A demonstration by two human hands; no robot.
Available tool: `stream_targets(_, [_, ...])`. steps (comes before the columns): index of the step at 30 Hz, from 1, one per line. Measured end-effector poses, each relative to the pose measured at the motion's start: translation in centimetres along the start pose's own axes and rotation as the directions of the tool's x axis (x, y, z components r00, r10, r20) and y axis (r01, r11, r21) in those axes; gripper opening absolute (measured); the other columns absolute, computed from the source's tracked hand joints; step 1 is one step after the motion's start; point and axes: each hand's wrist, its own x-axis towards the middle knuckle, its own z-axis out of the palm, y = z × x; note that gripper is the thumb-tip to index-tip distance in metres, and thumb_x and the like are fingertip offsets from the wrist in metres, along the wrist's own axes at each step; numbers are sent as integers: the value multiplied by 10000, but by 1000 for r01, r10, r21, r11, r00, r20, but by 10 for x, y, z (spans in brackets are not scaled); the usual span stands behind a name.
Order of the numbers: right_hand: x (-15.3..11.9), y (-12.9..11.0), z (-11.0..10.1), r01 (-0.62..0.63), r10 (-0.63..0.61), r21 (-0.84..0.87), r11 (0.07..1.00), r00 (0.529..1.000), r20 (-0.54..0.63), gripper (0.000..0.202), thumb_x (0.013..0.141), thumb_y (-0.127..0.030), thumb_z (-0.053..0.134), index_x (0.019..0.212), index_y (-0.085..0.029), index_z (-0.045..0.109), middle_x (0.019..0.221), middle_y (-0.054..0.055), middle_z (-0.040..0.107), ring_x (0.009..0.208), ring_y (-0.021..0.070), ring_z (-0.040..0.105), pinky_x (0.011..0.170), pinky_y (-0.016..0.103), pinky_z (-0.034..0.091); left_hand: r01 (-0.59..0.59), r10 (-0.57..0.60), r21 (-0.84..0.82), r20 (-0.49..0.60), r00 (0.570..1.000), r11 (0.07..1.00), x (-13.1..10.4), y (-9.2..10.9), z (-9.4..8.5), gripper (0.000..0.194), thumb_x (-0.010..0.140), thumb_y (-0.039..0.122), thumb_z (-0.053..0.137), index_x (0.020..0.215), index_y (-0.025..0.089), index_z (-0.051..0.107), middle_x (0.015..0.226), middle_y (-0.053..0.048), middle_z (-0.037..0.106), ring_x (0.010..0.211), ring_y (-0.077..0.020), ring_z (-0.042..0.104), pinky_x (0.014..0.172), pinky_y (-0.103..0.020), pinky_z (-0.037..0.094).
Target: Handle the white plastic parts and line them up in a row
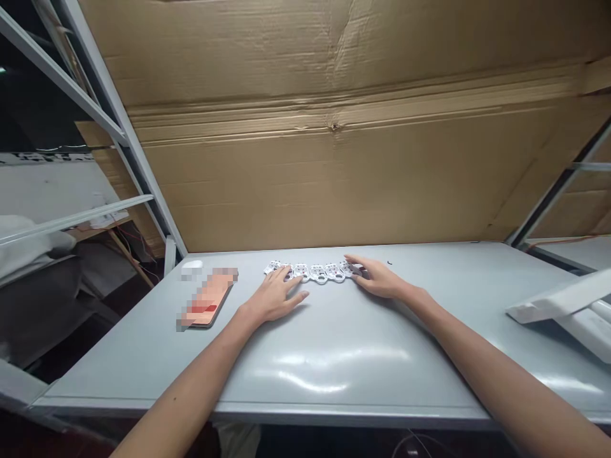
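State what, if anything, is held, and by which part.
Left hand rests open on the left end of the row of white pieces; right hand touches its right end, whether it grips cannot be told.

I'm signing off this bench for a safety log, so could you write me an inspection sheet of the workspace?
Surface: glossy pale grey tabletop with light reflections; one tiny dark fleck beyond the right hand.
Parts: white pieces with ring shapes, side by side in a row.
Clutter: phone, partly blurred out, and small white item at left; long white pieces at right.
Left hand: fingers spread, on the row's left end.
Right hand: thumb and fingers at the row's right end; grip unclear.
Cables on tabletop: nothing seen.
Cables beyond it: thin cords at left and right.
Surroundings: cardboard behind, metal frame at the sides.
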Motion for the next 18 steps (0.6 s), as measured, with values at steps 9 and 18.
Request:
stream_targets(9, [-1,-12,6,82,-93,-165,983,994,-58,485,911,-286,442,1381,-199,525,1477,116,477,1353,291,447,1112,471,384,73,-73,70,-4,997,995,1,4,0,657,987,595,281,1470,165,398,1571,-184,282,1475,-348,188,1178,-530,178])
stream_targets(18, [-16,-63,30,74,-32,-366,928,992,121,693,958,-591,351,1480,-141,424,1555,164,357,1449,382,253,1157,542,260,205,-207,46,67,976,978,-3,13,7,743,957,654,294,1532,185,277,1603,-202,155,1474,-420,82,1125,-641,169])
